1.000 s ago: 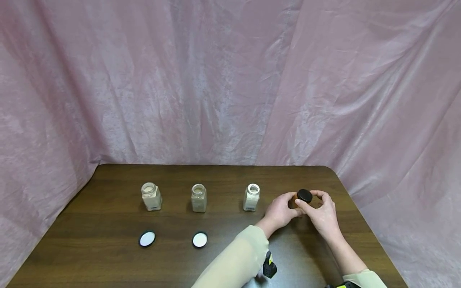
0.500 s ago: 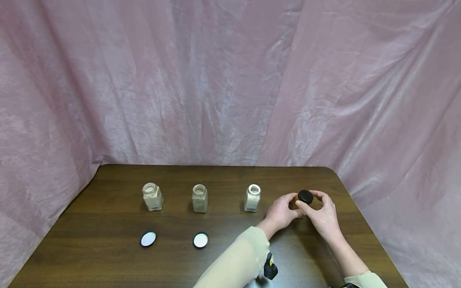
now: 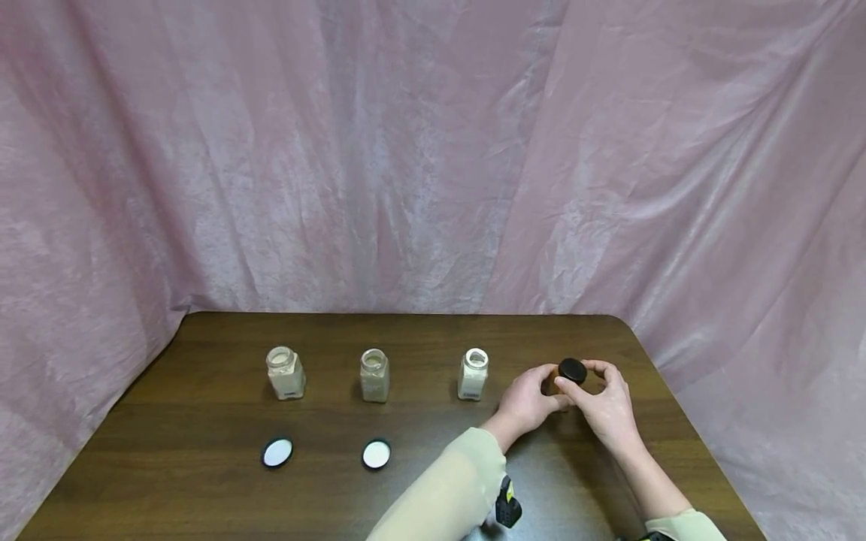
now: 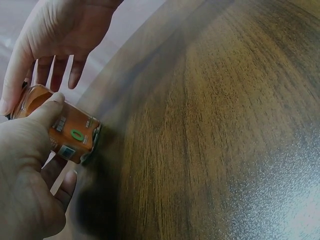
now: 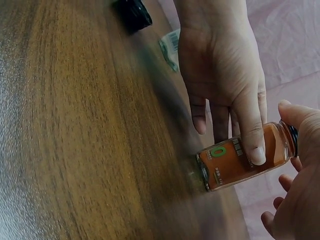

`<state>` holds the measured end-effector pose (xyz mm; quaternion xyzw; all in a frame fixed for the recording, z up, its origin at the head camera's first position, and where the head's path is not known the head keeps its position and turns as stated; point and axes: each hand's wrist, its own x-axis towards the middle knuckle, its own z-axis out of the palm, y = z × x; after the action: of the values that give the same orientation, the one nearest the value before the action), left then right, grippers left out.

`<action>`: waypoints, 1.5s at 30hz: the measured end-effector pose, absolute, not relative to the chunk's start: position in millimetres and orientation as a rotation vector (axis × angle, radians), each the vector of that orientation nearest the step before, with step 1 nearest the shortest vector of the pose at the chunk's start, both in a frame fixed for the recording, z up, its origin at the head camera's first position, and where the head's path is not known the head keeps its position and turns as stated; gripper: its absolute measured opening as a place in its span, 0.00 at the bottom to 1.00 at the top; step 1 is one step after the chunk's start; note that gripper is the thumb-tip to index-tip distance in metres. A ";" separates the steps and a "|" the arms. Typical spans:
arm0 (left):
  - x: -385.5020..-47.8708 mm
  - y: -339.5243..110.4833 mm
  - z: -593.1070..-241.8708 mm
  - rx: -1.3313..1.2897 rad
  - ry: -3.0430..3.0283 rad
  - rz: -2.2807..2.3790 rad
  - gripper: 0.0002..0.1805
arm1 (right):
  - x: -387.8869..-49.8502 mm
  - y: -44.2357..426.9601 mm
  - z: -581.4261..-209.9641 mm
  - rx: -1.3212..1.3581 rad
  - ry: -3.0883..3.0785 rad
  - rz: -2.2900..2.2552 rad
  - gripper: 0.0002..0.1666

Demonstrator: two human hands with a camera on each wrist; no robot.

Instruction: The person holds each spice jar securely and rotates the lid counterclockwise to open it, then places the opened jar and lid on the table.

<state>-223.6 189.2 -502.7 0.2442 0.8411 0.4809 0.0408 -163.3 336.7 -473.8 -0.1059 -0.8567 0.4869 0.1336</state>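
Note:
At the table's right, a glass jar of orange-brown powder (image 5: pixel 270 155) stands roughly upright between both hands. My left hand (image 3: pixel 528 400) grips its body, the thumb lying across the printed side in the right wrist view. My right hand (image 3: pixel 609 406) pinches the black lid (image 3: pixel 572 369) on top between thumb and fingers. Whether the jar's base touches the table cannot be told. To the left of my hands stand three lidless glass jars with pale contents: a right one (image 3: pixel 473 374), a middle one (image 3: pixel 374 376) and a left one (image 3: pixel 286 373).
Two black-rimmed lids, a left lid (image 3: pixel 277 453) and a middle lid (image 3: pixel 376 454), lie white side up in front of the jars. My left sleeve (image 3: pixel 446 488) crosses the brown wooden table (image 3: pixel 203 421). A pink curtain (image 3: pixel 433 165) hangs behind it.

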 end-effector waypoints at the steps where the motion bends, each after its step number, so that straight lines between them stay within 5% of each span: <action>1: -223.5 189.5 -503.2 0.742 2.572 1.476 0.25 | -163.2 336.6 -474.1 -0.309 -2.482 1.411 0.46; 45: -224.4 191.3 -504.7 0.711 2.586 1.463 0.24 | -164.7 337.7 -475.6 -0.181 -2.458 1.358 0.33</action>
<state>-224.4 191.3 -504.7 0.2326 0.8457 0.4783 0.0435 -164.7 337.7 -475.6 -0.0634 -0.8619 0.4760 0.1631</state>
